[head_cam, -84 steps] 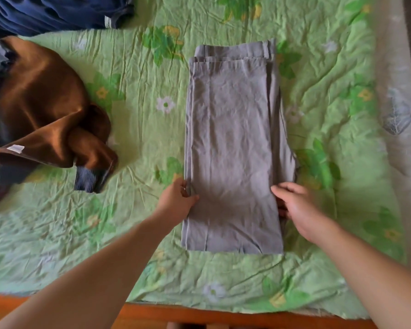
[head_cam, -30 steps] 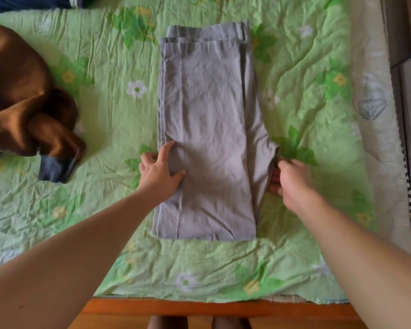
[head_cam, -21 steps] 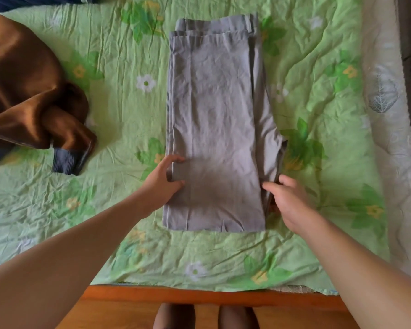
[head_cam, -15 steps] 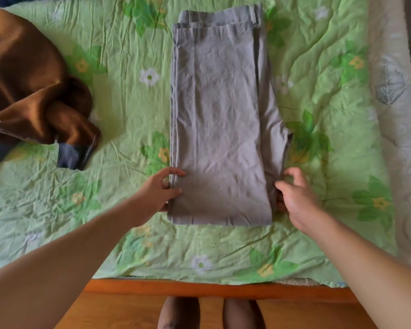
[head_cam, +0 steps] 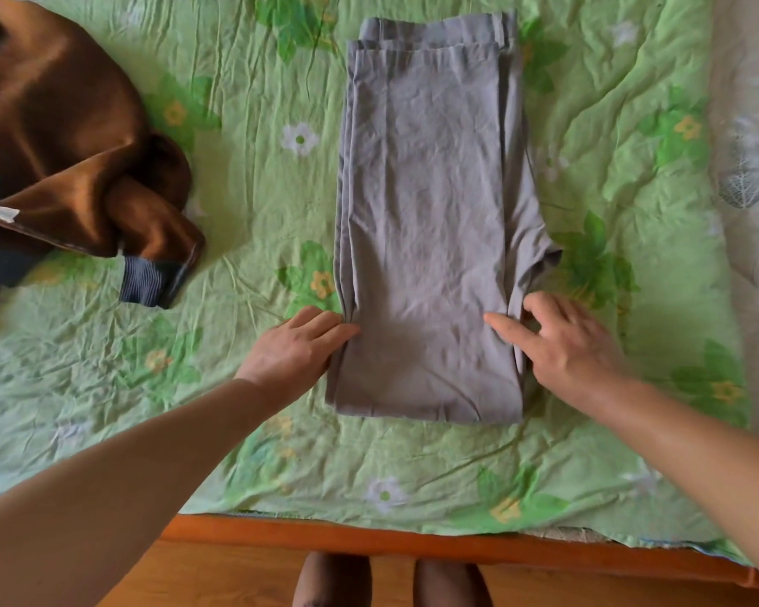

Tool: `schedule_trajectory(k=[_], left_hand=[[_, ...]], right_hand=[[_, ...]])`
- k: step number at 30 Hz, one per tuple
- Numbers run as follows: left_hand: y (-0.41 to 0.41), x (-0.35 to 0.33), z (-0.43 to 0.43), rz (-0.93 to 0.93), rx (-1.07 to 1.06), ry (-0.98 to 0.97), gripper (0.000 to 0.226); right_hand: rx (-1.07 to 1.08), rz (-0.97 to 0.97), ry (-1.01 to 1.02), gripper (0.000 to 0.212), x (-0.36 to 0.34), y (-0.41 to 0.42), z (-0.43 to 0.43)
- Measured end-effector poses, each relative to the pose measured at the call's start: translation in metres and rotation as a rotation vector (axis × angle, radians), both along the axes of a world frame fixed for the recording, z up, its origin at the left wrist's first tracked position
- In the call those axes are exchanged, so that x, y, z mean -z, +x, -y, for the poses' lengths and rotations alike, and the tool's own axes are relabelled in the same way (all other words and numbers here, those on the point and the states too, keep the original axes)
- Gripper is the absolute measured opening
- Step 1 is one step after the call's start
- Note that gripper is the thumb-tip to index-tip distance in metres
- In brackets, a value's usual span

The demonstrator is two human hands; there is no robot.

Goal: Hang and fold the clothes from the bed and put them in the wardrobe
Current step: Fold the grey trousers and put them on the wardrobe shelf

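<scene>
Folded grey cloth trousers (head_cam: pixel 430 221) lie flat on the green flowered bed cover (head_cam: pixel 255 203). The left hand (head_cam: pixel 292 352), fingers straight and together, touches their left edge; the right hand (head_cam: pixel 566 343), fingers spread, rests on their right edge.

No legible text, brand, number or sign found. One small white tag (head_cam: pixel 2 213) sits on the edge of the brown garment (head_cam: pixel 62 124), at nine o'clock from the grey trousers (head_cam: pixel 430 212); any print on it is too small to tell.
</scene>
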State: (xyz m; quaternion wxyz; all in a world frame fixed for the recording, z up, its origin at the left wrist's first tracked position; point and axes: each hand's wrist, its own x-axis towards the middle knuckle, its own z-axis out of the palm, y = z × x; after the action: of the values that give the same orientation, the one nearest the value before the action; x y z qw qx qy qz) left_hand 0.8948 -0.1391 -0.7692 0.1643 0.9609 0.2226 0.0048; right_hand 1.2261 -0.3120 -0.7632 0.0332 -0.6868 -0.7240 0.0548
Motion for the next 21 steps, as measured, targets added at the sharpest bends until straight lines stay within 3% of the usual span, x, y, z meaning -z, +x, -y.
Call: schedule_trajectory(k=[3,7,9,11,13,14,16,19,21], left_hand=[[0.005,0.001,-0.004,0.011,-0.048,0.013,0.061],[0.012,-0.011,-0.014,0.095,-0.025,0.09,0.025],[0.017,-0.021,-0.029,0.092,0.011,0.031,0.022],[0.027,-0.039,-0.051,0.153,-0.089,-0.248,0.023],[0.05,-0.063,-0.078,0.308,-0.372,-0.595,0.017],[0.067,-0.074,-0.094,0.393,-0.464,-0.628,0.011],[0.101,-0.085,-0.129,0.532,-0.629,-0.823,0.009],[0.136,-0.075,-0.173,0.579,-0.821,-1.293,0.023],[0.14,-0.054,-0.179,0.463,-0.849,-1.46,0.034]], right_hand=[[-0.035,0.08,-0.011,0.072,-0.002,0.0,-0.01],[-0.097,0.07,0.086,0.051,-0.021,0.005,-0.021],[-0.148,-0.036,0.107,0.043,-0.037,0.014,-0.035],[-0.069,-0.37,-0.027,0.027,-0.051,0.023,-0.053],[0.36,-0.873,-0.192,0.051,-0.072,0.034,-0.089],[0.533,-0.996,-0.194,0.049,-0.079,0.042,-0.111],[0.635,-1.098,-0.117,0.032,-0.083,0.064,-0.156],[0.733,-1.286,-0.208,0.071,-0.077,0.093,-0.208],[0.837,-1.434,-0.45,0.072,-0.067,0.099,-0.218]])
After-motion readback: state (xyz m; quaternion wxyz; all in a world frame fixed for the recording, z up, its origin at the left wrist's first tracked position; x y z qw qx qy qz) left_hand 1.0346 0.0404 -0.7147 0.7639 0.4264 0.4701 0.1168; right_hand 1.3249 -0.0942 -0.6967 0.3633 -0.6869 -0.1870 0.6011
